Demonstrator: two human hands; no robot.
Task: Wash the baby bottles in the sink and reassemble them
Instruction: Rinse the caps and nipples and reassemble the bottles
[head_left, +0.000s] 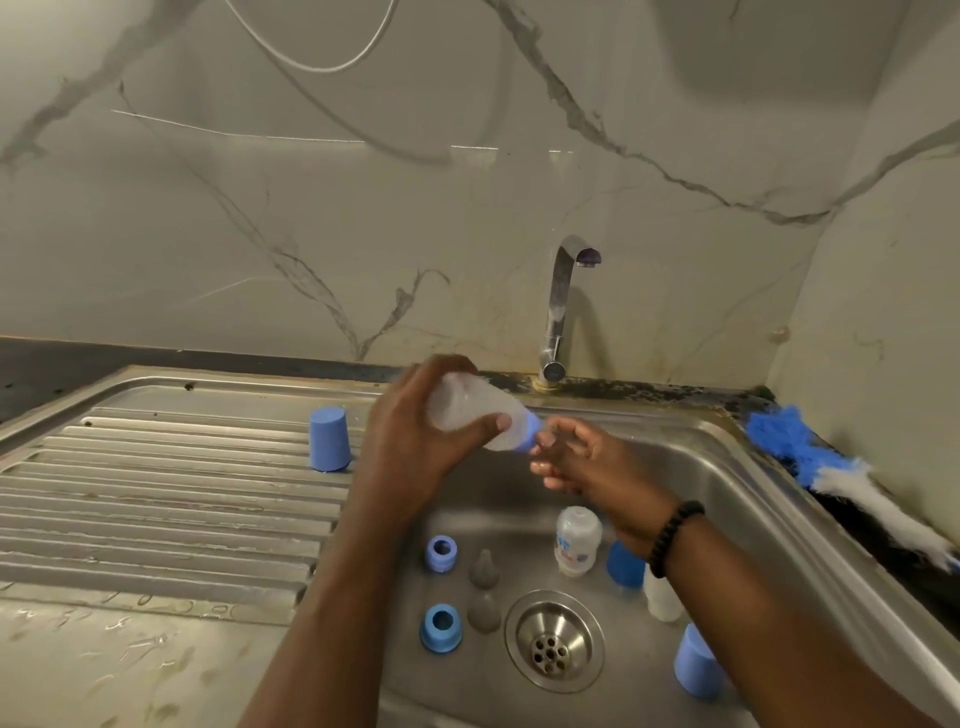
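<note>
Head view counts three bottles: one clear bottle (470, 410) tilted above the sink (727, 467) in the left hand (415, 441), fingers and thumb curled round its body; one upright bottle (576, 540) in the basin; a third (662, 597) half hidden under the right forearm. Two collar rings (441, 553) (441, 627), two teats (484, 569) (484, 613), three caps (329, 439) (626, 564) (696, 670). Right hand (571, 457) has loosely spread fingers at the blue collar (530, 441); whether they pinch it is unclear.

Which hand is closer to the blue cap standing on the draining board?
The left hand. It grips a bottle just right of the blue cap; the right hand is farther right, over the sink.
</note>
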